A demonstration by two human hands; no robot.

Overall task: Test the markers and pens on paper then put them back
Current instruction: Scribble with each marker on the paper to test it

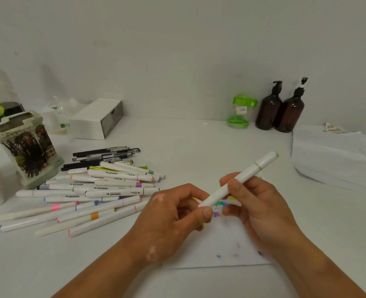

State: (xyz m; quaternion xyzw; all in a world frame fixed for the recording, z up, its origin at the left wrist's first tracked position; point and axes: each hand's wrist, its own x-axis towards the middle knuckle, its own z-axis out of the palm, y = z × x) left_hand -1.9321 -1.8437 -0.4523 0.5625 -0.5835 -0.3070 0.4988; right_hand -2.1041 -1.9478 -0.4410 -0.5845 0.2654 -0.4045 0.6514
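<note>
Left, white markers (113,193) and black pens (104,154) lie heaped. Our left hand (171,218) curls at the lower end of a white, green-banded marker (242,177) (pinching? we cannot tell); our right hand (261,203) pinches its barrel over scribbled white paper (216,250).

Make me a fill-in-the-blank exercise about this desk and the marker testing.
1. The right hand holds a white marker with a ____ band.
2. ____ brown pump bottles stand by the wall.
3. The pile of markers lies to the ____ of the paper.

Missing words: green; two; left.
</note>
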